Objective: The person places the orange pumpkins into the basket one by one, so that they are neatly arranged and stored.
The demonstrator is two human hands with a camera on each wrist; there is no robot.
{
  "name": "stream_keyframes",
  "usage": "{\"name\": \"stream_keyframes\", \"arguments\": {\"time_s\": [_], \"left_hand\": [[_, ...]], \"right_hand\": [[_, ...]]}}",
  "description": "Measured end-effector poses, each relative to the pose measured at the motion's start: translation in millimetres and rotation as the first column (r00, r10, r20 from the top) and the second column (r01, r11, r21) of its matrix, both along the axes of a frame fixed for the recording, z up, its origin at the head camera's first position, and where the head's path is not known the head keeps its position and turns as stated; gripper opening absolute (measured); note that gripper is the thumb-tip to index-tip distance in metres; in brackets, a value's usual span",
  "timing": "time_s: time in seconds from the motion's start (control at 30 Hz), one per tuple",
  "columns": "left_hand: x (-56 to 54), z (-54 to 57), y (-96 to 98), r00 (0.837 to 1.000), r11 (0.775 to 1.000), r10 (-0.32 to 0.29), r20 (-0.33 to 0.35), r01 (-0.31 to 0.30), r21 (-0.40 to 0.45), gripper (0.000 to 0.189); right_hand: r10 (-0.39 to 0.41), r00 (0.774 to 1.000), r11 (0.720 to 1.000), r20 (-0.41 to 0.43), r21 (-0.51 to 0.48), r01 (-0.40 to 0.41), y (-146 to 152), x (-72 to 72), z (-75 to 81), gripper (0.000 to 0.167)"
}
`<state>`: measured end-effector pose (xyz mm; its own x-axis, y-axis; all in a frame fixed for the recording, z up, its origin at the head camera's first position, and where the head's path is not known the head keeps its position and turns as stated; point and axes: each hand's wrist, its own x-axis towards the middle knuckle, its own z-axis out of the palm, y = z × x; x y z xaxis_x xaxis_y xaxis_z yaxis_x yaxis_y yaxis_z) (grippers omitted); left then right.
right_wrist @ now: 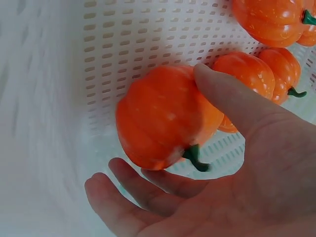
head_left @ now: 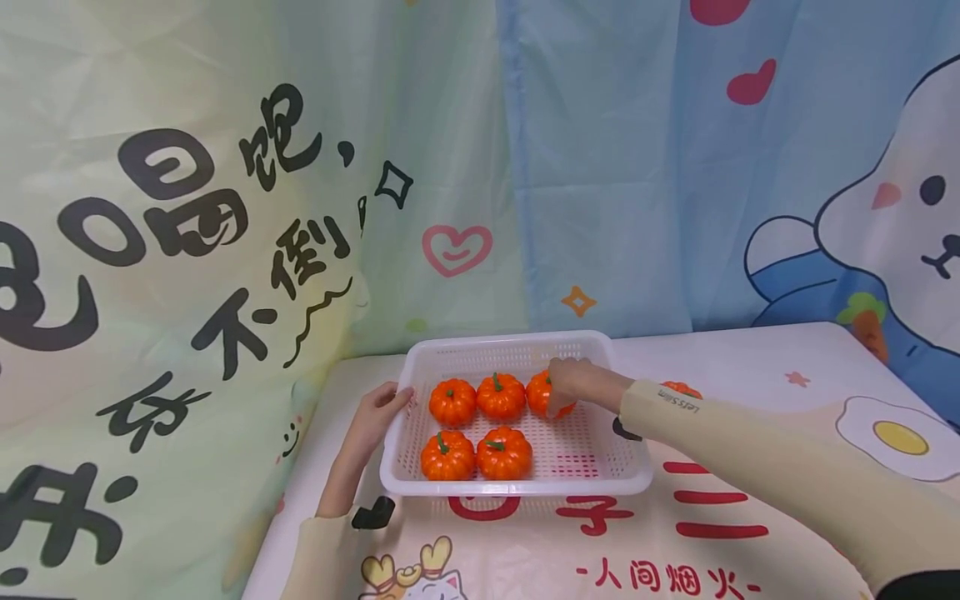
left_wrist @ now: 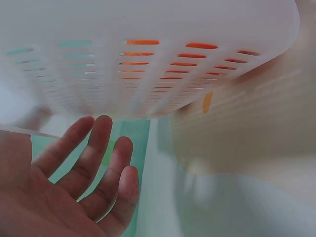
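A white plastic basket (head_left: 592, 446) with slotted walls holds several small orange toy pumpkins (head_left: 453, 402) with green stems, in two rows. At its left side, my left hand (head_left: 380, 408) holds the rim, thumb over the edge; in the left wrist view its fingers (left_wrist: 101, 168) reach along the outside of the wall. My right hand (head_left: 576, 385) is inside the basket at the back right, gripping a pumpkin (right_wrist: 165, 118). In the right wrist view the thumb presses one side of that pumpkin, with the other fingers curved below it, near its stem.
Another orange pumpkin (head_left: 681, 388) shows beyond the right sleeve, outside the basket, mostly hidden by the arm. The printed tablecloth (head_left: 637, 542) runs under everything. Printed curtains (head_left: 600, 167) hang behind and to the left of the table.
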<state>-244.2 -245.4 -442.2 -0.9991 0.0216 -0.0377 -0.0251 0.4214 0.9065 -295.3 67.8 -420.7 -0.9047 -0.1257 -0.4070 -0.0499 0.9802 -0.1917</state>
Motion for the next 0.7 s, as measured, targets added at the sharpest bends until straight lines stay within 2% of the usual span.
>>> {"name": "stream_keyframes", "arguments": {"time_s": [0.17, 0.47, 0.7], "left_hand": [[-1.2, 0.1, 0.9, 1.0, 1.0, 0.004, 0.007, -0.004, 0.011, 0.031], [-1.6, -0.8, -0.5, 1.0, 1.0, -0.009, 0.013, 0.009, 0.021, 0.032], [-1.2, 0.5, 0.7, 1.0, 1.0, -0.01, 0.004, 0.01, 0.022, 0.033]], "right_hand": [[0.01, 1.0, 1.0, -0.008, -0.007, -0.01, 0.7, 2.7, 2.3, 0.069], [0.012, 1.0, 0.996, 0.009, -0.091, -0.011, 8.5, 7.7, 10.7, 0.082], [0.091, 0.996, 0.989, -0.022, -0.118, -0.093, 18.7, 6.1, 20.3, 0.09]]}}
